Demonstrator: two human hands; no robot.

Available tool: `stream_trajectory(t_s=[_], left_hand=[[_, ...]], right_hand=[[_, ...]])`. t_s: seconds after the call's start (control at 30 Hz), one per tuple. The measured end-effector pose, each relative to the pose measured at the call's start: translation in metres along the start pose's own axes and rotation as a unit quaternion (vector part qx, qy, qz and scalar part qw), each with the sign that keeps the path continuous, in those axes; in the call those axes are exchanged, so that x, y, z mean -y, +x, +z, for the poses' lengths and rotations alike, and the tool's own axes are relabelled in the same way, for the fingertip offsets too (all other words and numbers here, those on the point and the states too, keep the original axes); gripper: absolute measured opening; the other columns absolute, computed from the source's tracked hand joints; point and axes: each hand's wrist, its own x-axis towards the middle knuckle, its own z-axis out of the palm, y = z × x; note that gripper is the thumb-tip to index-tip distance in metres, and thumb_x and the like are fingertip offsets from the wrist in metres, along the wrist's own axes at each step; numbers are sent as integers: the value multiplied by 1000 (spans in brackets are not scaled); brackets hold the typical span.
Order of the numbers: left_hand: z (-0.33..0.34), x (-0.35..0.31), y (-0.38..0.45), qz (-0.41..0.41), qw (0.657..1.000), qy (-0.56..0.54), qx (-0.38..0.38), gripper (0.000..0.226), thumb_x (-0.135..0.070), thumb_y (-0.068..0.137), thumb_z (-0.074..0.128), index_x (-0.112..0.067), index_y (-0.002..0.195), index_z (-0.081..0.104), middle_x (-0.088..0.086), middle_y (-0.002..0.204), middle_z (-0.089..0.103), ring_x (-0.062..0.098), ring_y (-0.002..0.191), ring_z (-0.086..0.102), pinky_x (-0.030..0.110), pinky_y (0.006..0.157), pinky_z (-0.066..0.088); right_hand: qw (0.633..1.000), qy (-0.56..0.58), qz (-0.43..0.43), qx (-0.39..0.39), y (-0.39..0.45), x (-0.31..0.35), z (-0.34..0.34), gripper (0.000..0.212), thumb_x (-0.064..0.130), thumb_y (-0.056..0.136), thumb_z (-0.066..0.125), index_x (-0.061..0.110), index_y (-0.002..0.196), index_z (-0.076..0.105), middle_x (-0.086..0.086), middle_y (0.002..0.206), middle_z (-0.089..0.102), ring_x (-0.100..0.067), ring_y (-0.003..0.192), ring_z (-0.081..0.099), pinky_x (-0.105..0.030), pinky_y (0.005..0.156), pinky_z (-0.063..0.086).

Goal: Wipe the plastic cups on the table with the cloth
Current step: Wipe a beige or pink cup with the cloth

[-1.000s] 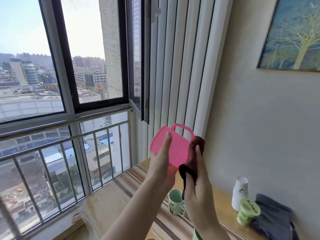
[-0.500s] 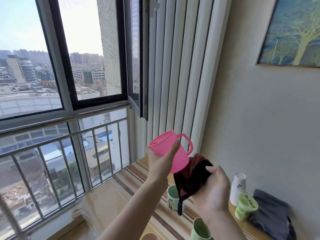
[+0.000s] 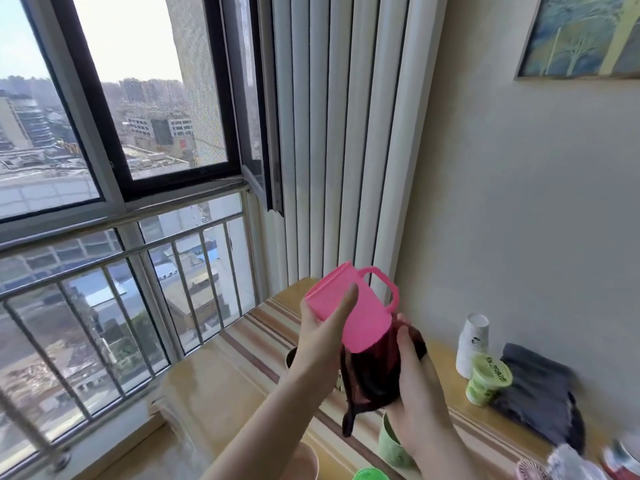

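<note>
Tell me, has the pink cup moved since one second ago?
Yes. The pink cup, then broadside against the white blinds, has tilted, base into the cloth.

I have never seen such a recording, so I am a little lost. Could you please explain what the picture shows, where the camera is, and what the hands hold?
There is no machine here. A person wears one wide camera on the head, looking forward and down at two bare hands. The left hand holds a pink plastic cup, tilted. The right hand presses a dark cloth against the cup's bottom. Below is a striped table beside a window. On it stand a white paper cup stack, a light green cup and a folded grey cloth.
</note>
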Motion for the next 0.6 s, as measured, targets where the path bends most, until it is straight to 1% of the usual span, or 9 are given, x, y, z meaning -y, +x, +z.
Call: stream_trajectory(t_s=[0.07,0.13,0.17,0.23,0.3,0.33,0.4,0.5,0.6], left_hand=[[-16,7,13,3,999,23,-40,88,-43,65,90,-20,136,45,12,128,63,24,112,64,52,98,56],[-36,23,26,0,996,53,-74,76,-27,71,88,-18,133,45,9,124,63,22,106,65,42,83,61],[-47,36,32,-12,993,83,-82,74,-21,70,89,-19,131,46,8,122,63,21,104,64,37,79,60],[-64,68,45,-41,982,164,-87,80,-18,61,94,-18,126,47,6,118,63,21,102,64,39,84,58],[-74,106,55,-62,969,223,-87,84,-15,54,95,-17,122,47,5,116,63,22,103,63,40,90,54],[-77,123,58,-71,963,246,-87,83,-12,55,95,-17,121,46,4,115,62,21,103,62,38,90,53],[-82,157,64,-83,952,284,-76,80,-8,58,93,-21,120,44,2,117,61,20,105,61,37,90,50],[-88,199,70,-95,933,345,-41,84,-14,53,90,-26,121,43,0,120,61,21,111,61,44,100,52],[-93,231,76,-111,907,407,-14,92,-23,49,88,-23,129,43,-1,124,58,21,115,59,38,98,52]], right_hand=[[999,-23,1,-35,11,-3,-13,24,29,98,53,24,119,64,-6,113,73,-24,101,69,-37,77,57],[995,-72,-7,-72,25,-8,-30,18,22,96,57,22,111,67,-14,112,71,-31,102,68,-47,88,56],[991,-101,-10,-85,32,-10,-38,14,20,95,59,23,105,69,-17,113,71,-35,104,67,-53,93,53],[982,-158,-12,-104,47,-17,-57,16,18,93,60,29,99,71,-16,112,72,-36,107,67,-58,99,49],[974,-197,-9,-111,62,-27,-75,25,18,93,59,40,99,71,-8,113,73,-33,110,66,-57,103,47],[971,-211,-9,-113,69,-32,-84,28,17,93,59,42,100,70,-5,115,72,-31,111,65,-55,104,46],[966,-232,-9,-116,82,-41,-99,29,14,95,57,39,106,67,-2,120,70,-27,114,64,-51,107,45],[959,-256,-5,-124,94,-55,-119,32,11,96,55,36,115,62,1,126,65,-23,117,61,-45,109,43],[945,-300,0,-131,102,-69,-135,31,14,95,56,39,113,61,2,124,66,-23,116,61,-44,107,45]])
